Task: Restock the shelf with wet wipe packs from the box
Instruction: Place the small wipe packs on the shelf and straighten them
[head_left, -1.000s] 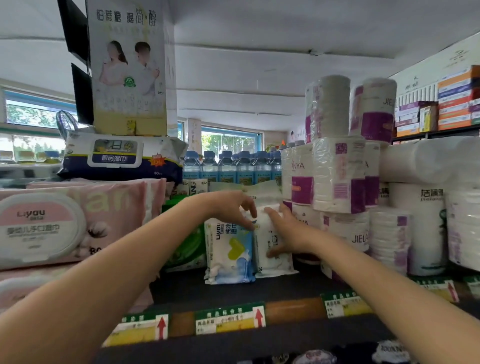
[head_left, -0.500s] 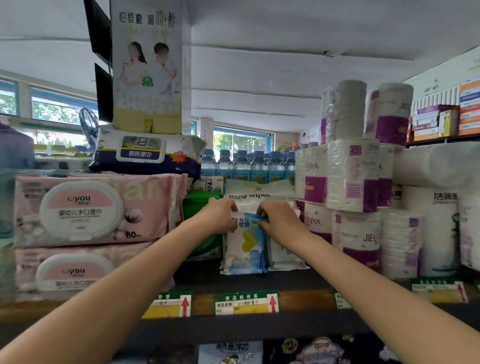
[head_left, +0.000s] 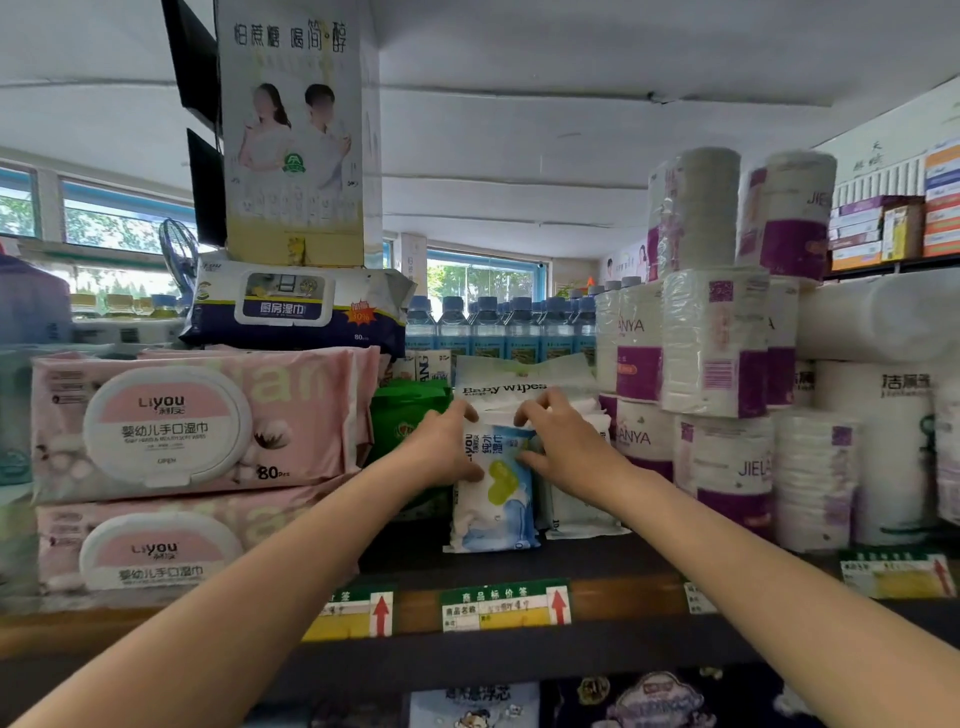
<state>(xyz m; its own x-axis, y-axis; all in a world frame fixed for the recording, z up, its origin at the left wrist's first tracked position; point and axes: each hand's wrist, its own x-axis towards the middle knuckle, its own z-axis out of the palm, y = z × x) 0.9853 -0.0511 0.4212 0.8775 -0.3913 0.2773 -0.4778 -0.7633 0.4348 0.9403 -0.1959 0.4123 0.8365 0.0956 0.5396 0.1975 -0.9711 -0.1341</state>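
Note:
A small blue-and-white wet wipe pack (head_left: 496, 499) stands upright on the dark shelf (head_left: 597, 558). My left hand (head_left: 441, 447) grips its left side, fingers curled over the top edge. My right hand (head_left: 561, 447) grips its right side and top, partly covering a second white pack (head_left: 576, 512) standing just to the right. A white "Baby wipes" pack (head_left: 519, 376) lies behind and above both hands. The box is not in view.
Large pink wipe packs (head_left: 197, 421) are stacked at the left with a navy pack (head_left: 291, 306) on top. A green pack (head_left: 405, 410) sits left of my hands. Purple-labelled tissue rolls (head_left: 717, 338) rise at the right. Water bottles (head_left: 498, 327) stand behind. Price tags (head_left: 504, 605) line the shelf edge.
My hands have closed in from either side onto the blue-and-white pack and now grip it near the top. The camera has moved closer and slightly left.

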